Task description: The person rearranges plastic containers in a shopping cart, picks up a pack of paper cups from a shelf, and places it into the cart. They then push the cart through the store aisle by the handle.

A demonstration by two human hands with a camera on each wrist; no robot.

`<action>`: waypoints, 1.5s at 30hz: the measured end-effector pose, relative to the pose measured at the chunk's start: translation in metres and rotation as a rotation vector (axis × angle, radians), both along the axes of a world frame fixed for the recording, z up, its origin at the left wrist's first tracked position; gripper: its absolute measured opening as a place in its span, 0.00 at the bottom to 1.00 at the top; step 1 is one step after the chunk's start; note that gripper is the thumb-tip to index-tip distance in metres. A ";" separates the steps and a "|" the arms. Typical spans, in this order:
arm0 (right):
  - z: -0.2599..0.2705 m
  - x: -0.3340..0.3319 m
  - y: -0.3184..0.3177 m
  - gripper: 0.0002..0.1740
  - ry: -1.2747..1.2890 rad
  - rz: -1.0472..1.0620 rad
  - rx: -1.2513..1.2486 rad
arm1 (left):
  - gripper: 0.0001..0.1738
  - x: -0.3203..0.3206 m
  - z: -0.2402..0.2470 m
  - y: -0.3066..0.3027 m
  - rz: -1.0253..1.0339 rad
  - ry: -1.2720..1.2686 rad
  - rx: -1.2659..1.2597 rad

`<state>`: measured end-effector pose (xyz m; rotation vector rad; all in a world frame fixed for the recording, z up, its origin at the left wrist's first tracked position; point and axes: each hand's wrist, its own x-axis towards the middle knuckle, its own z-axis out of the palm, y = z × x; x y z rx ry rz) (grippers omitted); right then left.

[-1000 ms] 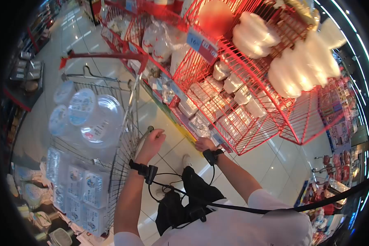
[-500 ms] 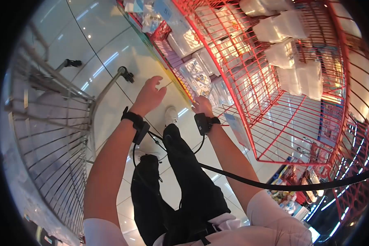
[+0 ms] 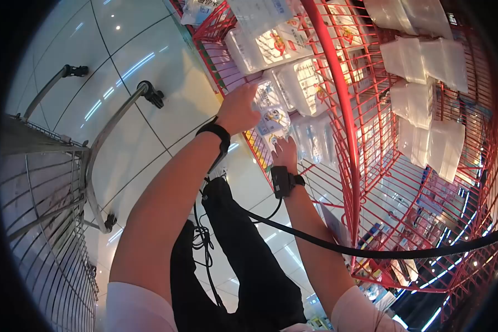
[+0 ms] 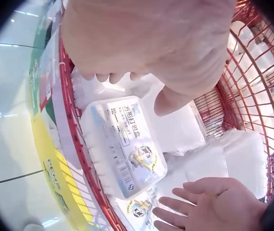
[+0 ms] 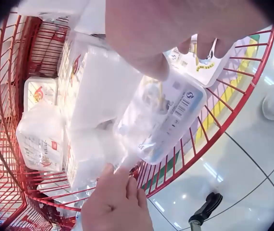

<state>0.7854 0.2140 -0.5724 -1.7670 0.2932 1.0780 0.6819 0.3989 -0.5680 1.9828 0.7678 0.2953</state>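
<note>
A clear-wrapped pack of square takeaway boxes [image 4: 122,149], printed with a cartoon figure and a barcode, lies inside the red wire basket [image 3: 365,221]. My left hand [image 3: 239,108] is at its far end in the head view, thumb spread from the fingers. At the near end is my right hand [image 3: 285,152], its fingers extended toward the pack. In the right wrist view, the fingertips of the left hand [image 5: 117,202] are right at a corner of the pack. The right thumb overlaps the opposite end there. Another printed pack [image 4: 139,209] shows beneath.
More white packs [image 3: 299,83] fill the basket beside the hands. Stacks of clear containers [image 3: 409,61] stand farther right. A wire shopping cart [image 3: 44,221] is at the left, its wheels [image 3: 152,94] on the tiled floor. A black cable [image 3: 337,246] crosses the right forearm.
Both hands have come to the pack in the basket; the left moved right from beside the cart. The view has tilted down and closer to the basket, and the cart has shifted left in view.
</note>
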 end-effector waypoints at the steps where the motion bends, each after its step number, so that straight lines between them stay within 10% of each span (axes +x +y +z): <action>1: 0.006 -0.001 0.005 0.37 0.032 -0.058 -0.012 | 0.38 0.007 -0.007 0.000 -0.002 0.019 0.039; 7: -0.014 0.010 -0.002 0.31 0.054 -0.015 0.015 | 0.38 0.024 -0.038 -0.010 0.182 -0.023 -0.253; 22: -0.022 0.006 0.002 0.27 0.193 -0.238 0.200 | 0.26 0.026 -0.023 -0.017 0.161 0.263 -0.058; 29: -0.032 0.020 0.002 0.35 0.310 -0.288 0.331 | 0.26 0.023 -0.033 -0.049 0.226 0.008 0.185; 36: 0.005 0.004 -0.015 0.14 0.271 -0.287 0.224 | 0.34 -0.006 0.021 -0.057 0.032 0.024 0.067; 45: 0.094 -0.086 -0.014 0.14 0.389 -0.341 0.463 | 0.37 -0.103 0.157 -0.067 -0.057 0.032 0.225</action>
